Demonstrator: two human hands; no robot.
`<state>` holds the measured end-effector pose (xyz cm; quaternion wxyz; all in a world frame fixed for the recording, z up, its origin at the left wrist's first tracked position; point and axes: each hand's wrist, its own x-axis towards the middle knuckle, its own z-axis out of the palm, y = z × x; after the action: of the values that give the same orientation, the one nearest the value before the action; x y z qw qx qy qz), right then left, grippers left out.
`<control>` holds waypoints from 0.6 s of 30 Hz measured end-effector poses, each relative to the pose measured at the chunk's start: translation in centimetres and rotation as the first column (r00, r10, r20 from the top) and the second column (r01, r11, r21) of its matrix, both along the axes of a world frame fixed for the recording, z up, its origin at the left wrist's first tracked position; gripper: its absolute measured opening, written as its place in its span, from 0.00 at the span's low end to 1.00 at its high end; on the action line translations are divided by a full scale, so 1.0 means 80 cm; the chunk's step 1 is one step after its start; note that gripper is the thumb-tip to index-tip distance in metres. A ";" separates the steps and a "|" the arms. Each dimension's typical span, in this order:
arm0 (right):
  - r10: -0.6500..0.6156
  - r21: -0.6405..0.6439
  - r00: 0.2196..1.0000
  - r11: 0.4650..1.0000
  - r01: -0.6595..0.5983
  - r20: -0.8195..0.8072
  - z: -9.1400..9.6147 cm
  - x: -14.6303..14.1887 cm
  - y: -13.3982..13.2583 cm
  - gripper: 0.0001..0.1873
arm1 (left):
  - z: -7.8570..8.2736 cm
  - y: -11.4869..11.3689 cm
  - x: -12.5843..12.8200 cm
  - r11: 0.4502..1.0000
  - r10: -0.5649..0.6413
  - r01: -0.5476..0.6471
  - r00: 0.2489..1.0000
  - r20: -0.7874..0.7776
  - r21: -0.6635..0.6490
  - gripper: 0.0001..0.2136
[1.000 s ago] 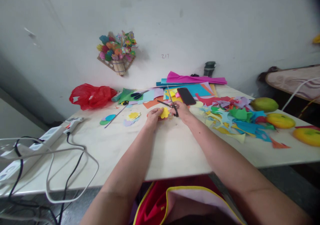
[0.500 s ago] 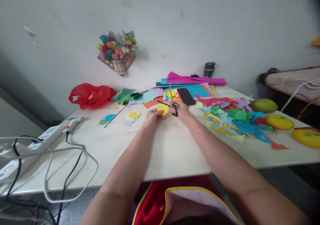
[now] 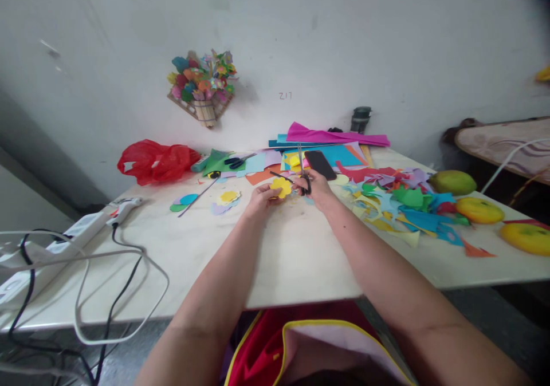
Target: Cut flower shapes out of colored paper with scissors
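Note:
Between the fingers of my left hand (image 3: 260, 198) is a yellow paper flower (image 3: 281, 188) with scalloped edges. My right hand (image 3: 318, 189) is closed on a pair of scissors (image 3: 306, 184) with dark handles. One blade points up and away, while the other slants left above the flower, so the blades stand well apart. Tiny paper bits lie on the table under the hands. To the left rest another yellow flower (image 3: 230, 197), a lilac paper piece (image 3: 220, 209) and a blue paper oval (image 3: 188, 200) over a green one.
Paper scraps (image 3: 399, 203) cover the table's right side beside several mangoes (image 3: 479, 209). A phone (image 3: 320, 165) lies on coloured sheets behind my right hand. At the back left are a red plastic bag (image 3: 157, 162) and second scissors (image 3: 236, 161). Power strips (image 3: 81, 231) with cables line the left edge.
My right hand and the scissors have shifted slightly to the right, and the upright blade has swung right. The flower stays in my left hand, nearly in place.

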<state>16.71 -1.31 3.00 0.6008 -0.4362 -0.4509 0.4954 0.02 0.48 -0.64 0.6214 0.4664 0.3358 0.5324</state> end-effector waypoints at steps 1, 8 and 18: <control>0.002 -0.005 1.000 1.000 -0.002 0.012 0.000 -0.001 0.000 0.23 | 0.000 0.000 0.000 1.000 -0.003 0.003 1.000 -0.006 0.000 0.15; 0.027 0.018 0.996 0.999 -0.029 0.086 -0.004 0.000 0.003 0.21 | -0.001 -0.002 0.002 1.000 -0.010 0.010 0.999 -0.036 0.000 0.12; 0.000 0.033 0.997 0.999 -0.002 0.080 -0.013 -0.007 0.010 0.20 | -0.001 -0.004 0.009 0.999 0.012 -0.010 0.998 0.059 -0.036 0.14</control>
<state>16.14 -0.48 1.92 0.5892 -0.4454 -0.4831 0.4701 0.76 0.15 -0.73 0.6364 0.4375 0.3293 0.5433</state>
